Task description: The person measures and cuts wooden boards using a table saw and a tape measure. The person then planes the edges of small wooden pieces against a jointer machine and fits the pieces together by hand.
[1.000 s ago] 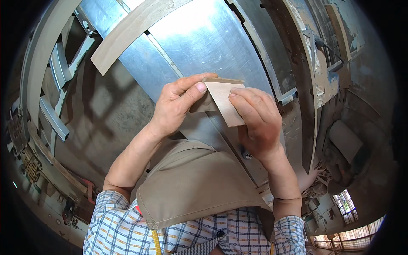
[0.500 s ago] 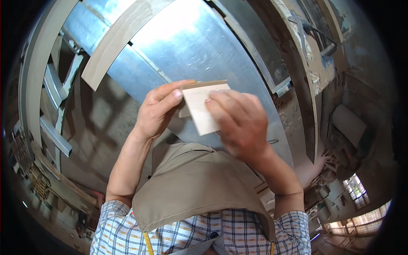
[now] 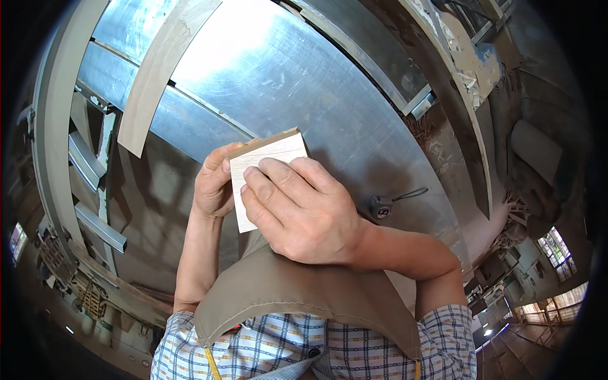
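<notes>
In front of my apron [image 3: 304, 278] I hold up a small, squarish piece of wood [image 3: 278, 149], pale on the face towards me, with a darker brown top edge. My left hand [image 3: 213, 183] grips its left side, the thumb at the edge and the other fingers mostly hidden behind. Across the pale face lie the bent fingers of my right hand [image 3: 304, 209], close together; its thumb is out of sight. The hand covers the lower right of the piece.
Beyond my hands spreads a shiny metal tabletop [image 3: 342, 101] with a slot. A curved wooden strip [image 3: 158, 69] lies across its left part. To the right rests a small black tape measure [image 3: 381, 206] with a strap. Wood shavings [image 3: 437, 149] and a long curved board [image 3: 465, 126] are farther right.
Both hands and the wood have moved left and nearer me, and the piece has tilted. My right hand has slid further over its face, and the tape measure now shows.
</notes>
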`<state>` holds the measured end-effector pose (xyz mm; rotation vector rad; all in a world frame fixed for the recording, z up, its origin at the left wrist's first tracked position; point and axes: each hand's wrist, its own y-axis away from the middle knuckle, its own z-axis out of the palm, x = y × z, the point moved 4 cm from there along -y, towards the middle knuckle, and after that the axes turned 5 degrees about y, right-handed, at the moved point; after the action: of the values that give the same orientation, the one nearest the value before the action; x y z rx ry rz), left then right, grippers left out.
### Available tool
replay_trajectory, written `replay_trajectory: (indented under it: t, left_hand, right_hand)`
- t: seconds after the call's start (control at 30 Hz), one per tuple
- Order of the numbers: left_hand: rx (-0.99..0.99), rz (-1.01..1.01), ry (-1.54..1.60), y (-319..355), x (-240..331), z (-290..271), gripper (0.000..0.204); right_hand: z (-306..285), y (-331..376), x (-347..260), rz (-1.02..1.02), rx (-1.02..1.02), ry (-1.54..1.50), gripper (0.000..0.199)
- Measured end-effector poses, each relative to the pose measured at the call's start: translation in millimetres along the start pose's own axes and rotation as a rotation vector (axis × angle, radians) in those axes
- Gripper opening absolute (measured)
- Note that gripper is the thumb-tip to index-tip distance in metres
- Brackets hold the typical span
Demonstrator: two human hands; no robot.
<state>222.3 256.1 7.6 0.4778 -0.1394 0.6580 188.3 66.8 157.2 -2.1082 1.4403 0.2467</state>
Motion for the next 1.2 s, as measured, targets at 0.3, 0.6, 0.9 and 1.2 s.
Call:
replay_trajectory:
  t: [0.3,0.6,0.9,1.2]
  left_hand:
    - [-0.017,-0.03,-0.014,-5,4,3,0.034]
    - [0.172,-0.076,-0.17,-19,12,45,0.045]
    - [0.265,-0.065,-0.287,-9,21,62,0.044]
    - [0.295,-0.107,-0.36,-11,16,58,0.043]
  right_hand:
    - [2,-3,4,-0.006,-0.004,-0.054,0.027]
    - [2,2,37,-0.032,-0.034,-0.084,0.031]
    - [4,-2,51,0.113,-0.109,-0.252,0.038]
    - [8,4,48,0.096,-0.078,-0.218,0.043]
